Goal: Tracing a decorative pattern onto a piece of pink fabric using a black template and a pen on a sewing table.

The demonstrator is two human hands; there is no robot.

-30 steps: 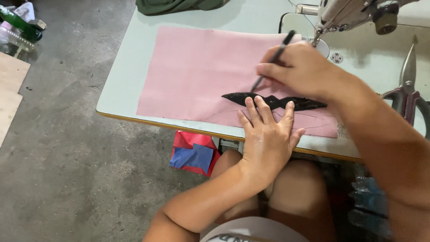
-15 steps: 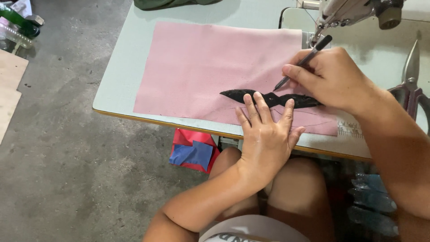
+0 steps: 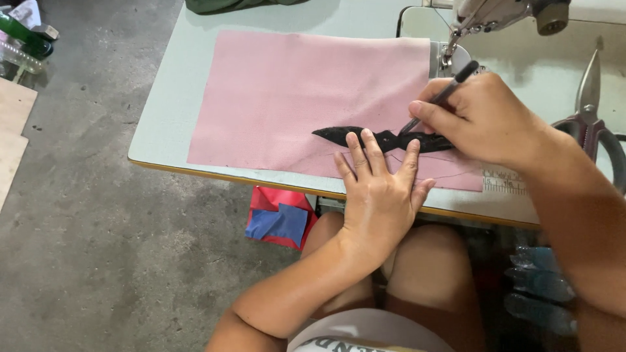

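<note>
A pink sheet of fabric (image 3: 300,98) lies flat on the pale green sewing table (image 3: 176,98). On it rests a narrow black pattern piece (image 3: 365,137). My left hand (image 3: 378,189) lies flat with fingers spread, its fingertips pressing the near edge of the black piece. My right hand (image 3: 482,120) grips a dark pen (image 3: 443,94), whose tip touches the fabric at the upper edge of the black piece. Faint drawn lines show on the pink fabric below the piece.
A sewing machine head (image 3: 502,13) hangs over the table's far right. Large metal scissors (image 3: 590,104) lie at the right. A ruler strip (image 3: 505,182) sits at the table's near edge. Red and blue cloth (image 3: 280,218) hangs under the table. Dark green fabric (image 3: 235,5) lies at the back.
My right hand with the pen has moved right and down along the black piece. My left hand has stayed pressed on the piece.
</note>
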